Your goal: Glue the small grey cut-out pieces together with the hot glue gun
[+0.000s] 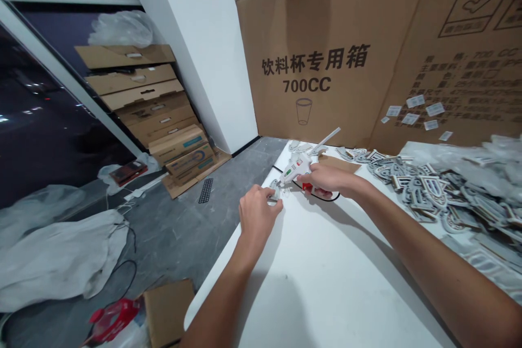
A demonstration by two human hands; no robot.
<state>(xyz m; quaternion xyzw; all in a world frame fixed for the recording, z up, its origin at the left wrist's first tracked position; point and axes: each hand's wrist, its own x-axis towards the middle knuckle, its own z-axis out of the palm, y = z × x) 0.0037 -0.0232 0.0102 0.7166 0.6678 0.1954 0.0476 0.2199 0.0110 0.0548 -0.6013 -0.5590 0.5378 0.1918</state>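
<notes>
My right hand is wrapped round a white hot glue gun with a red trigger. A glue stick juts up from its back end. The nozzle points down and left, close to a small grey flat piece. My left hand pinches that piece between thumb and fingers near the table's left edge; its details are too small to make out. Whether the nozzle touches the piece, I cannot tell. A black cord runs on the white table beneath the gun.
Many flat grey-and-white cut-out pieces lie heaped on the table's right, beside clear plastic bags. A large cardboard box stands behind the table. Stacked cartons, a pale cloth bag and an open carton are on the left.
</notes>
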